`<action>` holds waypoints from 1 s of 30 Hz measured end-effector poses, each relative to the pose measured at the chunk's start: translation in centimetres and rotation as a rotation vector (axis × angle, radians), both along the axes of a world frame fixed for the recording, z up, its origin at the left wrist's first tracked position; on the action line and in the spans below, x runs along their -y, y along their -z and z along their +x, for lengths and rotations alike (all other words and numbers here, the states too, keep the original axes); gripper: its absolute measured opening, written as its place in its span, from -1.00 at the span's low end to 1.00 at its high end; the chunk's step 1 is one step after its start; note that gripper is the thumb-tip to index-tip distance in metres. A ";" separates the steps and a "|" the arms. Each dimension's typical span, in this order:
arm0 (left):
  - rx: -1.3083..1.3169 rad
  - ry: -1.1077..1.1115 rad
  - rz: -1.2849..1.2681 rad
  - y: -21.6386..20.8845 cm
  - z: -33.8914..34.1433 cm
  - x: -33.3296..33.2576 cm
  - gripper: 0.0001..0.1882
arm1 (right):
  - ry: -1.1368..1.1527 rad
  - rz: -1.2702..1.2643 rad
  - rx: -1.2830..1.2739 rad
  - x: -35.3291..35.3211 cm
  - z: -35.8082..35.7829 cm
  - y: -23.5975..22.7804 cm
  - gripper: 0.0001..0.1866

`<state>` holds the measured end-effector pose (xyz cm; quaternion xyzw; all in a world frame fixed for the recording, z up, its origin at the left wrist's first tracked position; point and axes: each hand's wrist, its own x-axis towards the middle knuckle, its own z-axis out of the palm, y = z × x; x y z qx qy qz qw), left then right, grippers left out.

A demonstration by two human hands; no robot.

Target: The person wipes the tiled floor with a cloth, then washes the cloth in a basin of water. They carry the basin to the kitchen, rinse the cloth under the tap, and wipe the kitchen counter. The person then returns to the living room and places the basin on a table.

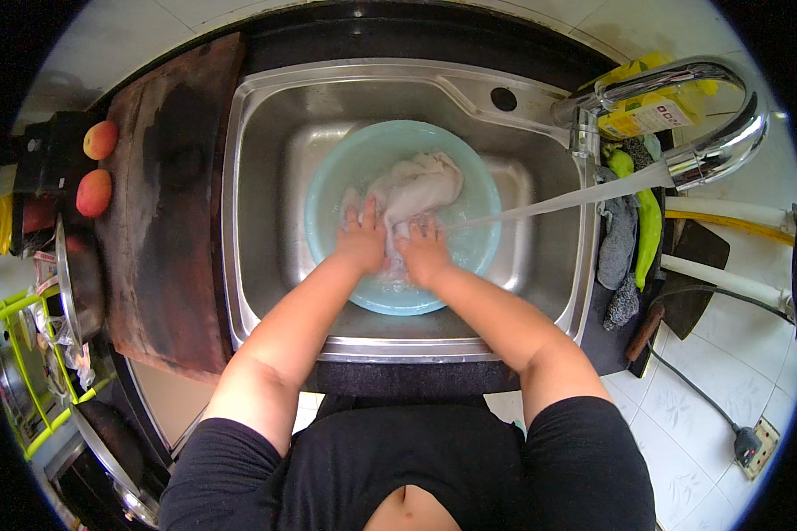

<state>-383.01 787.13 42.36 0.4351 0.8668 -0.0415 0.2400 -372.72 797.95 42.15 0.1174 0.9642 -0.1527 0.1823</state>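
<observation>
Remotely, I view a dark worktop [416,380], the stainless-steel sink [270,190] set into it, and a round aqua basin [335,173] inside; water streams in from the curved chrome faucet [717,162]. A wet whitish cloth [430,183] lies bunched in the basin, my left hand [361,241] and right hand [425,254] touching it, each grip spread.

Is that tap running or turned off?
Running: a stream of water arcs from the tap into the blue basin, close to the right hand.
</observation>
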 end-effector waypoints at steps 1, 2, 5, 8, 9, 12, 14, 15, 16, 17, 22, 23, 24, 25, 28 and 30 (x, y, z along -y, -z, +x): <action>0.024 0.020 -0.116 -0.9 0.1 -0.3 -0.37 | -0.201 0.055 -0.035 -1.0 0.0 1.2 -0.60; 0.143 -0.003 -0.214 -1.7 -0.8 -0.9 -0.33 | -0.191 -0.007 -0.033 -2.4 -0.4 2.5 -0.54; 0.349 -0.171 -0.176 -1.9 -4.2 -2.7 -0.24 | -0.025 -0.119 -0.198 -5.8 -1.7 6.9 -0.40; 0.237 -0.413 0.344 2.0 -4.4 -0.9 -0.26 | 0.476 -0.077 -0.454 -4.5 -1.7 7.2 -0.39; 0.190 -0.425 0.408 5.1 -3.7 0.0 -0.27 | 0.678 -0.045 -0.376 -1.3 -2.4 4.8 -0.39; 0.720 -0.953 0.525 3.8 -2.3 -1.0 -0.35 | 1.008 -0.703 -0.348 -0.5 -2.0 4.6 -0.43; 1.138 -1.106 0.446 1.0 -3.0 -1.1 -0.36 | 0.993 -1.080 -0.381 -1.3 -1.6 3.4 -0.44; 1.257 -0.996 0.358 0.2 -4.2 -0.3 -0.35 | 0.951 -1.105 -0.386 -2.1 -1.3 0.2 -0.44; 1.368 -0.881 0.274 -0.9 -5.2 0.5 -0.33 | 0.907 -1.132 -0.391 -3.0 -1.1 -3.0 -0.44; 1.261 -0.899 0.347 -3.1 -5.4 0.9 -0.50 | 0.974 -1.192 -0.393 -3.7 -0.4 -6.0 -0.47; 0.724 -0.677 0.531 -10.0 -7.4 3.8 -0.54 | 0.901 -0.769 -0.423 -8.4 4.6 -5.5 -0.58; 0.576 -0.608 0.599 -10.5 -7.4 4.2 -0.52 | 0.859 -0.656 -0.384 -8.5 5.0 -6.2 -0.61; 0.723 -0.685 0.660 -11.3 -7.3 4.1 -0.50 | 0.818 -0.544 -0.344 -8.4 5.3 -6.7 -0.64; 0.871 -0.761 0.717 -12.5 -6.9 3.6 -0.49 | 0.770 -0.455 -0.415 -8.1 5.4 -7.0 -0.68; 0.913 -0.831 0.688 -12.6 -5.7 1.6 -0.44 | 0.639 -0.189 -0.556 -6.8 4.8 -7.6 -0.77; 0.746 -0.750 0.620 -9.6 -5.6 1.0 -0.39 | 0.565 -0.009 -0.559 -6.3 3.8 -7.4 -0.80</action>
